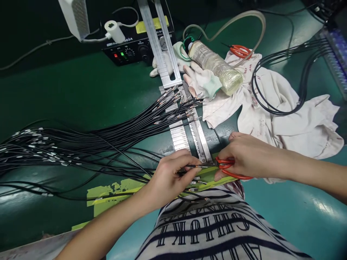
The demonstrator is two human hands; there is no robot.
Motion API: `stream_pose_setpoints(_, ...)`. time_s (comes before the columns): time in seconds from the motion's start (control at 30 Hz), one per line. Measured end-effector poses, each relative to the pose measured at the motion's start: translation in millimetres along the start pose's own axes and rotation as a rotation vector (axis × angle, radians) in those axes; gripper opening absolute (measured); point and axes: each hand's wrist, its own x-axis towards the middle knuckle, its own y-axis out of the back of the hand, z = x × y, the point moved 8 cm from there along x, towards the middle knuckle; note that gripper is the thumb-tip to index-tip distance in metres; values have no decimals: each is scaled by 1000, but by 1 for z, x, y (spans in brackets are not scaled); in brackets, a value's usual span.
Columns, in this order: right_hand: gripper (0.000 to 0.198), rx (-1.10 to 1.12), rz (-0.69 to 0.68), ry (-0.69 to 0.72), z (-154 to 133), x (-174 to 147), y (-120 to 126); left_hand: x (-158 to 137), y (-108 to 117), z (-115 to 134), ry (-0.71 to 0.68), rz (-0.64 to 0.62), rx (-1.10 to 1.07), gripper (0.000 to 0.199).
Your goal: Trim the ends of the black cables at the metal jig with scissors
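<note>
Near the table's front edge, my left hand [176,171] pinches a thin black cable [193,166] close to its end. My right hand [238,157] is closed round the handles of red-handled snips [224,164], whose tips meet the cable's end. Whether the blades are fully closed on it is too small to tell. Several other cable ends [199,181] with metal fittings lie just below my left fingers. A thick bundle of black cables [130,128] runs across the table to the left, its tipped ends resting on a metal slotted fixture [180,135].
Behind the fixture stand a black control box [138,47] with lit switches and a plastic-wrapped bottle [217,66]. White gloves [202,79], white cloths [284,122], a second red-handled tool [240,51] and a coiled black cable [302,97] lie at right. Yellow-green tape [108,200] covers the front edge.
</note>
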Motion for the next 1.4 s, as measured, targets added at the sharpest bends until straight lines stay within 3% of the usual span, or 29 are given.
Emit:
stream_pose_setpoints(0.23,53,111,76,42,8,-7,13,0,7,1,-8,58,24,16)
stream_pose_setpoints(0.47,54,84,139,48,17,-10,16,-2,9,12,-204,113,101,22)
stream_pose_setpoints(0.6,57,35,160,8,15,-11,19,-3,6,12,-250,102,205,22)
stream_pose_setpoints(1.0,48,-342,280,58,0,-11,22,6,-1,3,9,-73,172,15)
stream_pose_setpoints(1.4,35,-532,154,88,-15,-4,17,4,-4,-5,112,-126,112,16)
